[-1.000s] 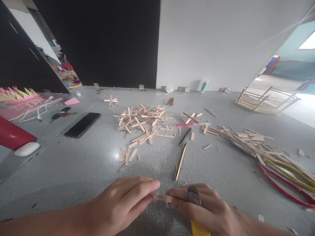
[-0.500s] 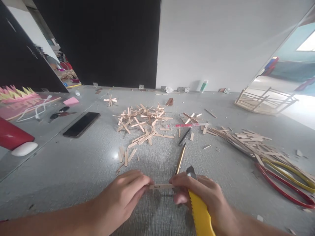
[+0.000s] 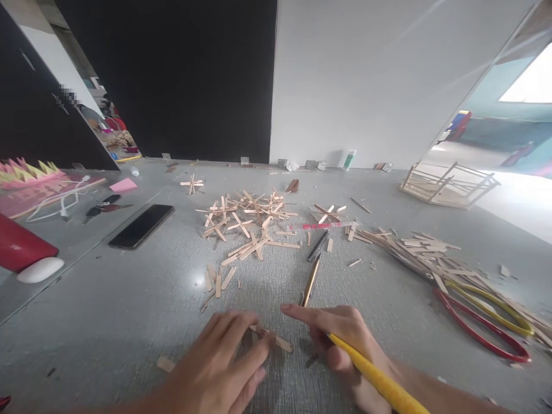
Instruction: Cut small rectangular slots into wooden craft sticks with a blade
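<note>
My left hand (image 3: 219,362) lies low at the front with its fingers stretched flat, pressing a short wooden stick (image 3: 276,340) onto the grey floor. My right hand (image 3: 340,339) is closed round a yellow utility knife (image 3: 379,382), its forefinger laid out toward the stick; the blade end is hidden under the fingers. A gold pen (image 3: 310,280) lies just beyond the right hand. A small wood offcut (image 3: 165,364) rests left of my left hand.
A heap of crossed craft sticks (image 3: 245,215) lies ahead, with longer sticks (image 3: 414,250) and red and yellow hoops (image 3: 483,313) at right. A black phone (image 3: 141,225), scissors (image 3: 103,206), a red object (image 3: 21,247), a stick frame (image 3: 448,184) and a glue tube (image 3: 348,159) are around.
The stick, held up between both hands before, now lies on the floor under my left fingers. My right hand has turned the knife low beside it. An offcut now lies at left.
</note>
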Tool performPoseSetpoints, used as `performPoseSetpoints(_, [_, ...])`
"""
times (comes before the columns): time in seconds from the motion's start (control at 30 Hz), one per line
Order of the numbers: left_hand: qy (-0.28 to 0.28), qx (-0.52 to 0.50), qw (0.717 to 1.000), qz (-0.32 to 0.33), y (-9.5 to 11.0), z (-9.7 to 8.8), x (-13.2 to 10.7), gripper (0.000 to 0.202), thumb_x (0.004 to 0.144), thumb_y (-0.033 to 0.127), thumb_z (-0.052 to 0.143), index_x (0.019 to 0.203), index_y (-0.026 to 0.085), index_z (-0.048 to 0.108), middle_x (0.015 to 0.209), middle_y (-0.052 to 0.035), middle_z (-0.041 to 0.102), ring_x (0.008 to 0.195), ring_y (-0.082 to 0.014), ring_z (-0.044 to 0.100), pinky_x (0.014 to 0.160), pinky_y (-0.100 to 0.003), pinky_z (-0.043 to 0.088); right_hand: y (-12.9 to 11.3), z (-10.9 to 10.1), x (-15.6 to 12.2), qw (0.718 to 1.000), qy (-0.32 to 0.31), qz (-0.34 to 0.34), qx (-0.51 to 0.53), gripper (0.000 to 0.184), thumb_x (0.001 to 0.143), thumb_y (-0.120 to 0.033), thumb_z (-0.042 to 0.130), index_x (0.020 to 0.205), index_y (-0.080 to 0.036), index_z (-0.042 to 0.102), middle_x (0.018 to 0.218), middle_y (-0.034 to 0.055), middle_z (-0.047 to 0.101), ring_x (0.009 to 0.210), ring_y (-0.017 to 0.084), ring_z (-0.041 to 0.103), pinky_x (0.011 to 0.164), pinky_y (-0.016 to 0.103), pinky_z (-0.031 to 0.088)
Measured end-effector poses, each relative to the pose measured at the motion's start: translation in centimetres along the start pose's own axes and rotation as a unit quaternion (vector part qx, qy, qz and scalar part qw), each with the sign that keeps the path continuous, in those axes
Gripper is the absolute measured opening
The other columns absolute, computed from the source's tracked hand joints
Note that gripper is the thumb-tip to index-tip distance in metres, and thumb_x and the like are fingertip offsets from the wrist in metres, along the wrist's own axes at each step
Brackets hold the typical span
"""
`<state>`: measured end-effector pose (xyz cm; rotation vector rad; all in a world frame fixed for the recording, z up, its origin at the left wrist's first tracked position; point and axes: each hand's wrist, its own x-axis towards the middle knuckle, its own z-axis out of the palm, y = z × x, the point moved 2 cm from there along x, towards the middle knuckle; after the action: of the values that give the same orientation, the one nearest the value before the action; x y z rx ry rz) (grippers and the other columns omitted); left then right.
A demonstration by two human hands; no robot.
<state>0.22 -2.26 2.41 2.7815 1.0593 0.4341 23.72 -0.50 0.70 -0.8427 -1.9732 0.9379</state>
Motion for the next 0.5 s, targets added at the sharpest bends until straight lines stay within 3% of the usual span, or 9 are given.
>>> performPoseSetpoints(0.1, [-0.017,0.027,0.999,0.017,0.6,0.3,-0.2,0.05,0.088,0.012,0.058,0.136,0.027,0.058,0.129,-0.0098,0.061,0.113,-0.0297,0.061,0.093,-0.042,0.058,0.1,0.2,-0.2,0.999,0.005,0.052,0.016,0.089,0.093,-0.082,0.028,0.142,-0.014,0.06,0.051,-0.0062,0.04,0.041,0.01,0.033,0.042,0.026,0.029])
performPoseSetpoints(0.17, [-0.024,0.034,0.999,0.03,0.4,0.9,-0.2,0.054,0.085,0.01,0.058,0.136,0.028,0.058,0.133,-0.0095,0.06,0.12,-0.0306,0.059,0.097,-0.044,0.056,0.2,0.1,-0.8,0.993,0.031,0.116,0.018,0.091,0.094,-0.081,0.021,0.147,-0.015,0.054,0.052,-0.0045,0.045,0.041,0.011,0.038,0.042,0.026,0.036])
performPoseSetpoints(0.2, [-0.022,0.036,0.998,0.04,0.2,1.4,-0.2,0.055,0.084,0.008,0.056,0.136,0.028,0.058,0.135,-0.0098,0.059,0.123,-0.0311,0.057,0.099,-0.046,0.055,0.2,0.0,-1.2,0.987,0.056,0.149,0.008,0.087,0.096,-0.079,0.019,0.146,-0.017,0.055,0.06,-0.0004,0.054,0.046,0.013,0.047,0.047,0.027,0.043])
performPoseSetpoints(0.27, [-0.018,0.042,0.997,0.056,-0.6,2.7,-0.4,0.06,0.082,0.006,0.054,0.139,0.027,0.056,0.141,-0.0111,0.056,0.13,-0.0321,0.052,0.105,-0.052,0.051,0.3,-0.3,-1.7,0.974,0.095,0.202,-0.026,0.074,0.101,-0.07,0.019,0.139,-0.025,0.063,0.092,0.0096,0.067,0.076,0.019,0.066,0.071,0.034,0.056])
performPoseSetpoints(0.33, [0.005,0.041,0.994,0.1,-1.4,4.0,-0.6,0.062,0.081,0.013,0.056,0.141,0.028,0.054,0.145,-0.0128,0.053,0.135,-0.0367,0.048,0.104,-0.06,0.049,0.2,-0.6,-1.8,0.965,0.103,0.235,-0.063,0.06,0.103,-0.064,0.027,0.131,-0.031,0.068,0.12,0.0105,0.065,0.106,0.025,0.065,0.094,0.043,0.052])
performPoseSetpoints(0.4, [-0.007,0.044,0.992,0.118,-2.0,4.8,-0.7,0.065,0.083,0.016,0.058,0.145,0.029,0.05,0.152,-0.0133,0.048,0.142,-0.0376,0.042,0.106,-0.064,0.046,0.3,-0.8,-1.5,0.96,0.092,0.249,-0.091,0.049,0.102,-0.061,0.037,0.127,-0.031,0.067,0.115,0.0078,0.068,0.109,0.026,0.063,0.097,0.045,0.049])
performPoseSetpoints(0.5, [-0.029,0.035,0.991,0.123,-1.8,4.3,-0.6,0.059,0.088,0.021,0.061,0.146,0.029,0.051,0.156,-0.0132,0.046,0.144,-0.0381,0.04,0.109,-0.063,0.044,0.2,-0.6,-0.5,0.965,0.065,0.239,-0.091,0.034,0.101,-0.055,0.047,0.104,-0.025,0.063,0.083,0.0018,0.068,0.086,0.021,0.064,0.08,0.038,0.052])
